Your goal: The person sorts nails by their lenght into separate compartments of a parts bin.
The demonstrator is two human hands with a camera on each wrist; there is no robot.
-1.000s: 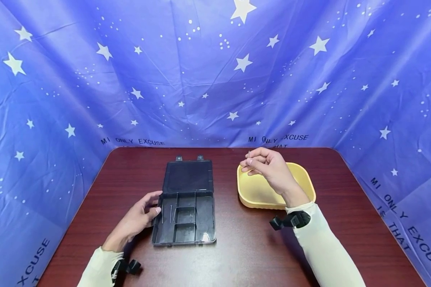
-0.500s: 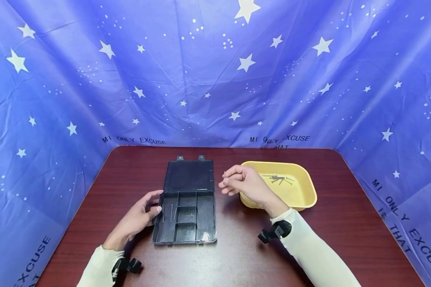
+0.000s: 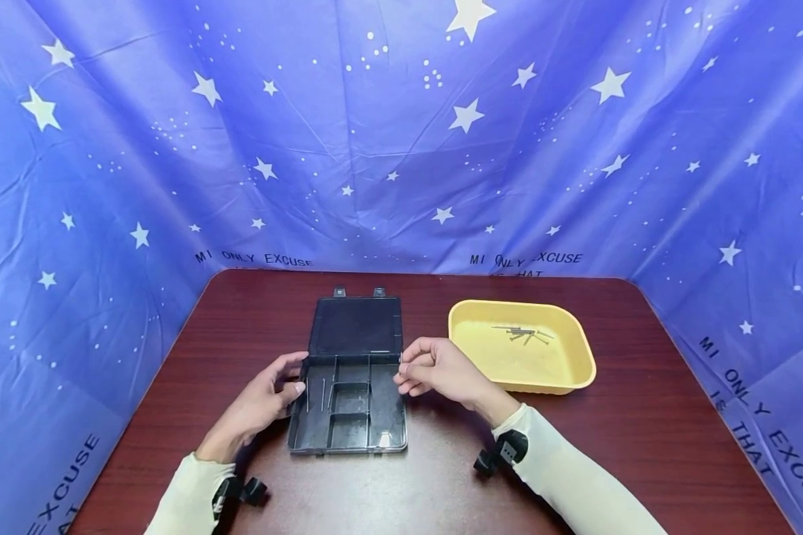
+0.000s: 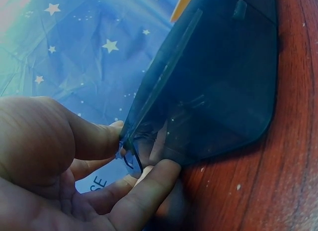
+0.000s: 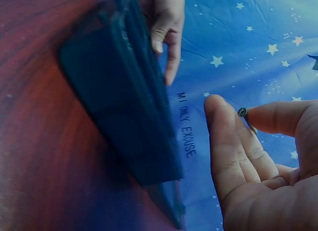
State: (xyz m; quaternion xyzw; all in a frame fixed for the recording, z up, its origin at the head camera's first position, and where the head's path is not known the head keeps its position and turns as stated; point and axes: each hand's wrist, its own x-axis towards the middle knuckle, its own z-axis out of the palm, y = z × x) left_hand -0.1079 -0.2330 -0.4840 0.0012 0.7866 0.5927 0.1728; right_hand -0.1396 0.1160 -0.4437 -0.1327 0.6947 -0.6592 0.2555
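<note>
A black divided storage box lies with its lid laid back. My left hand grips the box's left side, thumb on the edge; in the left wrist view its fingers reach around the corner. Several long screws lie in the left compartment. My right hand is at the box's right edge, pinching a screw between thumb and fingers; its cross-slotted head shows in the right wrist view. Behind that hand, a yellow plastic basin holds a small heap of screws.
The box and basin stand on a dark red wooden table. A blue star-printed curtain hangs around the back and sides. Each wrist carries a small black camera.
My right hand has moved left and down from over the basin to the box's right edge, carrying the screw. The basin's screws have come into view. My left hand keeps its grip.
</note>
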